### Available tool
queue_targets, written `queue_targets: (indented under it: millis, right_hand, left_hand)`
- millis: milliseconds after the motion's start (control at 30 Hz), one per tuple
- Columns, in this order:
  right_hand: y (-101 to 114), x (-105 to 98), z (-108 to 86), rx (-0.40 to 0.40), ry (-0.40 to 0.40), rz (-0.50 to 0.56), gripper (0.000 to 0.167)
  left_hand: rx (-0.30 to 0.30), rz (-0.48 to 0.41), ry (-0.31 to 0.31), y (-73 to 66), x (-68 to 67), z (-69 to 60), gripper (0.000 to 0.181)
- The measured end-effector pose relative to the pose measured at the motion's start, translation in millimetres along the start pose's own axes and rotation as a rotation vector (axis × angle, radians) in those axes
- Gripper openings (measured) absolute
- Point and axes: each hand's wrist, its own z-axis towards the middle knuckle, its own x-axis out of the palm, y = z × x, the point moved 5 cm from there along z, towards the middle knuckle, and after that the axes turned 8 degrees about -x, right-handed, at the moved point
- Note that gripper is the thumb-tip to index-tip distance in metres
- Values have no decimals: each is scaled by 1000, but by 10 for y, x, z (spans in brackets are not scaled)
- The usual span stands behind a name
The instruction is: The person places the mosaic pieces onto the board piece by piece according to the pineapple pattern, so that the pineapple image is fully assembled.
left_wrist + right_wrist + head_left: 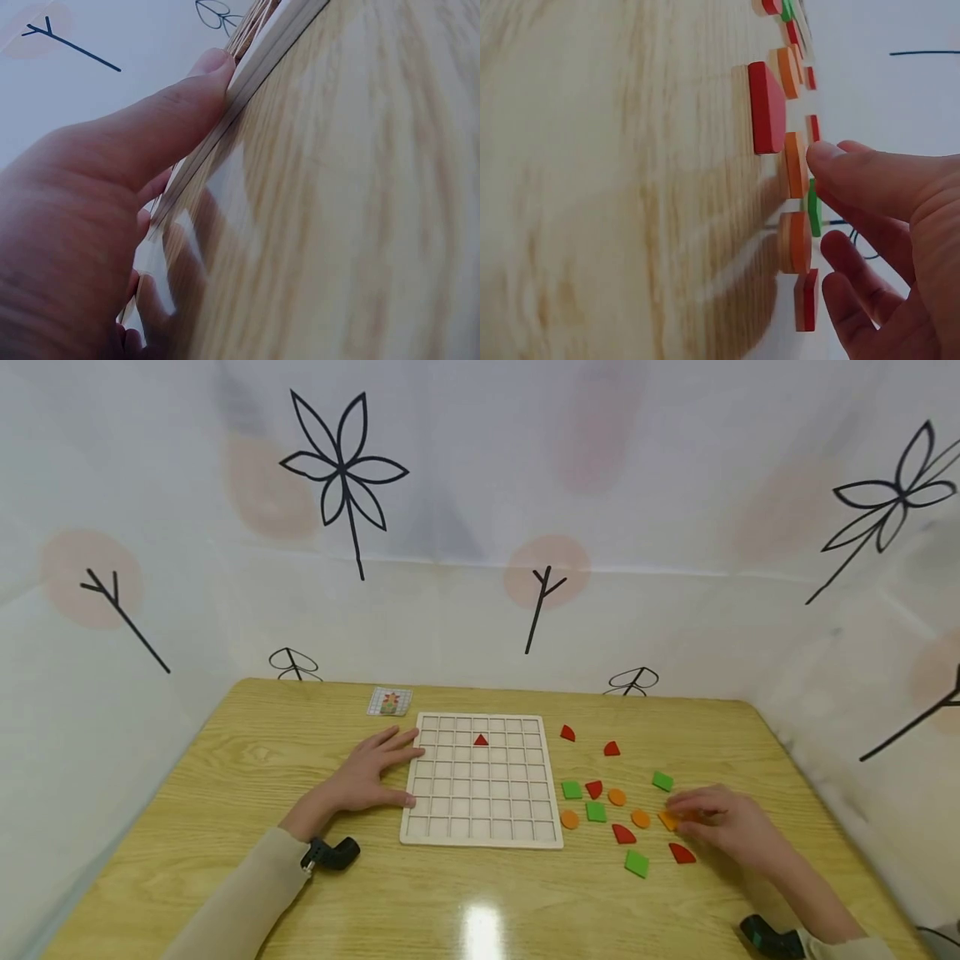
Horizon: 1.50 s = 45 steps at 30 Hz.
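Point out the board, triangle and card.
Board (482, 842): head view, middle of its near rim.
Triangle (481, 741): head view, middle of its red face.
Card (389, 702): head view, middle of its printed face.

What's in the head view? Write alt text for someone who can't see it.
A person's left hand touches the left edge of a white grid board bearing one red triangle; the right hand is at an orange tile among red quarter-circles, green squares and orange discs. A flower-pattern card lies near the board on the wooden table.
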Motion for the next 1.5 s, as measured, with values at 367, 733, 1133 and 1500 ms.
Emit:
queue_targets:
  millis: [367, 733, 1133, 1500]
  right_hand:
    - [29, 19, 33, -133, -17, -134, 30]
    - [27, 22, 44, -42, 13, -86, 29]
    - [55, -18, 50, -22, -9, -31, 25]
    - [171, 13, 184, -47, -83, -60, 26]
  left_hand:
    - [8, 7, -15, 21, 7, 4, 81]
    - [3, 9, -3, 19, 14, 5, 81]
    - [4, 11, -3, 20, 11, 12, 82]
    - [-1, 18, 1, 8, 9, 4, 82]
